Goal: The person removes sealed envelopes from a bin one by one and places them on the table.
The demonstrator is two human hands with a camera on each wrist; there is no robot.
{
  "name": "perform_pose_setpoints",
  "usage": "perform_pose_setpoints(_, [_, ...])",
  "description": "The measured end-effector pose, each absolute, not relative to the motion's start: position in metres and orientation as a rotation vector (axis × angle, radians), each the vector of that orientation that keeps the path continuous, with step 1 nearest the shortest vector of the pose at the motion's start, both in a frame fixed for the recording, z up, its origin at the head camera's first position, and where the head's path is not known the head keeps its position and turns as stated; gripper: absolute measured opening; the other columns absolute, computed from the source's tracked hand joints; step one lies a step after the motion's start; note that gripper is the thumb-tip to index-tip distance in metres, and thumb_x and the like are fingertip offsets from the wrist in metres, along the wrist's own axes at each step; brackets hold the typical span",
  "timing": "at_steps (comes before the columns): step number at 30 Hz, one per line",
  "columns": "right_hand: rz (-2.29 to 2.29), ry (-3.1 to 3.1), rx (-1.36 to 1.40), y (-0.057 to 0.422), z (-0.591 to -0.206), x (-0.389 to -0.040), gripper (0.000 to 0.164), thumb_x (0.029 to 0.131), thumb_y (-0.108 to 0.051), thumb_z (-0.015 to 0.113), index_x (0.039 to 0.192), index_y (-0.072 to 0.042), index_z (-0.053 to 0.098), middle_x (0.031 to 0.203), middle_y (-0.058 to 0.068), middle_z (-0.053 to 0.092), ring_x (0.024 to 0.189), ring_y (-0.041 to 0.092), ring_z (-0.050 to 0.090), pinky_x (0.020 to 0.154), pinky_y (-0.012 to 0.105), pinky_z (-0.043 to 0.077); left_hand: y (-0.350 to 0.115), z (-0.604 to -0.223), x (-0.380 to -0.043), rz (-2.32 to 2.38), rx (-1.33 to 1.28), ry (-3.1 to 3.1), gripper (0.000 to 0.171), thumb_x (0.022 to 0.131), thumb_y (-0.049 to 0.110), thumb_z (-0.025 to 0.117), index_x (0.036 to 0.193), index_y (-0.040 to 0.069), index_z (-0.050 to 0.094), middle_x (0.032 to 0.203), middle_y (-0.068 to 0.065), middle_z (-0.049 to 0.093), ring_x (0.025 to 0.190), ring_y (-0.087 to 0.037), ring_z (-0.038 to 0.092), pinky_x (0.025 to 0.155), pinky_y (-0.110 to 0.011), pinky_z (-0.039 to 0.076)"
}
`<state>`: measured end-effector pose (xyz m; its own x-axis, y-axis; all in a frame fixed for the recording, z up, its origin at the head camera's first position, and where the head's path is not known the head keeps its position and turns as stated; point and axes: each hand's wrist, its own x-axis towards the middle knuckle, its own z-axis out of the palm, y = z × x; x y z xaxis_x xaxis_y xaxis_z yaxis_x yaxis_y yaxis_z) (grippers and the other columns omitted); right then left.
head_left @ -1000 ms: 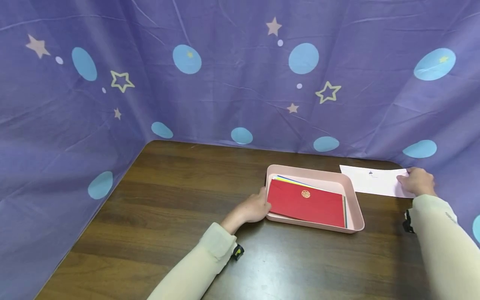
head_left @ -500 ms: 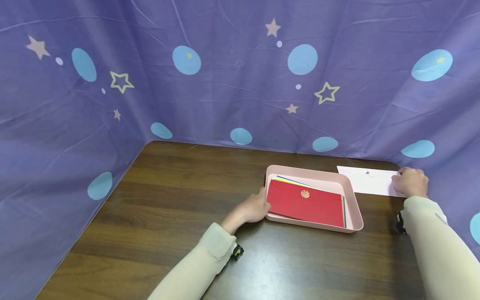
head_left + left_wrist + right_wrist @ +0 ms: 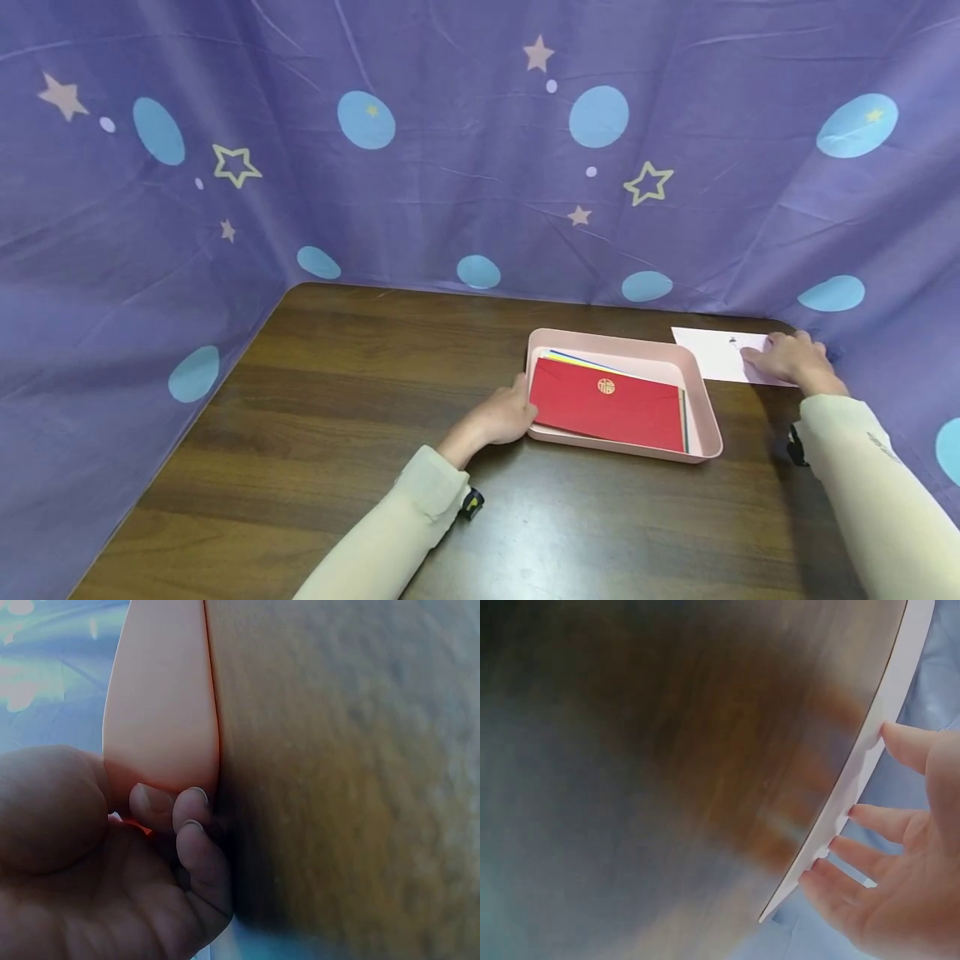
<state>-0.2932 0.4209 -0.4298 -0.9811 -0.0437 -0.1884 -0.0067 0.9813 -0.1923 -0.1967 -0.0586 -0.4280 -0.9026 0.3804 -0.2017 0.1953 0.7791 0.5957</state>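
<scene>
In the head view my left hand (image 3: 501, 414) holds the left side of a pink tray (image 3: 705, 417). Its thumb and curled fingers pinch the tray's wall (image 3: 161, 697) in the left wrist view. Inside the tray a red envelope (image 3: 600, 408) with a gold emblem lies on top of several coloured sheets or envelopes. At the tray's far right, a white rectangular paper piece (image 3: 716, 354) with a small dark print lies on the table. My right hand (image 3: 795, 360) rests over its right part, fingers spread. Fingertips (image 3: 840, 844) touch the white piece in the right wrist view.
The brown wooden table (image 3: 360, 400) extends left and in front of the tray. A purple curtain (image 3: 465, 167) with stars and blue ovals hangs along the back and sides, close behind the white piece.
My right hand has moved left, from the white piece's right end to further over it, and its fingers have spread. The left hand has stayed on the tray.
</scene>
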Motion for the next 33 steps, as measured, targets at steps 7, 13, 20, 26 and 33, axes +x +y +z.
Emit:
perform_pose_setpoints(7, [-0.358,2.912,0.048,0.418,-0.431,-0.298,0.081,0.096,-0.059,0.035,0.124,0.017,0.035,0.118,0.048,0.021,0.098,0.068,0.024,0.076,0.073,0.033,-0.06,-0.427,-0.196,0.857,0.443,2.66,0.042,0.096,0.018,0.043,0.129,-0.006,0.034,0.112,-0.021,0.059,0.099,-0.021,0.057,0.087,-0.039,0.046])
perform_pose_setpoints(13, [-0.397,2.956,0.131,0.416,-0.439,-0.306,0.075,0.095,-0.057,0.037,0.123,0.012,0.038,0.116,0.046,0.022,0.099,0.067,0.025,0.072,0.072,0.035,-0.062,-0.429,-0.196,0.843,0.45,2.674,0.042,0.095,0.017,0.044,0.129,-0.006,0.035,0.109,-0.021,0.06,0.097,-0.021,0.057,0.085,-0.039,0.047])
perform_pose_setpoints(20, [-0.474,3.264,0.031,0.396,-0.426,-0.307,0.046,0.094,-0.032,0.048,0.12,0.006,0.053,0.114,0.039,0.042,0.102,0.06,0.036,0.08,0.066,0.034,-0.06,-0.429,-0.196,0.845,0.467,2.663,0.049,0.096,0.017,0.044,0.135,-0.009,0.029,0.112,-0.021,0.059,0.095,-0.02,0.058,0.085,-0.038,0.047])
perform_pose_setpoints(26, [-0.645,3.36,-0.359,0.351,-0.384,-0.293,0.023,0.092,-0.02,0.056,0.105,-0.005,0.068,0.097,0.02,0.064,0.091,0.038,0.058,0.074,0.057,0.041,-0.06,-0.428,-0.197,0.849,0.455,2.665,0.047,0.096,0.017,0.044,0.133,-0.009,0.031,0.114,-0.022,0.058,0.1,-0.022,0.057,0.088,-0.039,0.046])
perform_pose_setpoints(33, [-0.63,3.254,-0.797,0.302,-0.356,-0.262,0.017,0.086,-0.015,0.067,0.102,-0.008,0.069,0.095,0.01,0.067,0.081,0.025,0.063,0.071,0.047,0.05,-0.06,-0.429,-0.198,0.838,0.457,2.658,0.049,0.097,0.018,0.043,0.135,-0.009,0.029,0.116,-0.023,0.058,0.103,-0.021,0.056,0.09,-0.039,0.046])
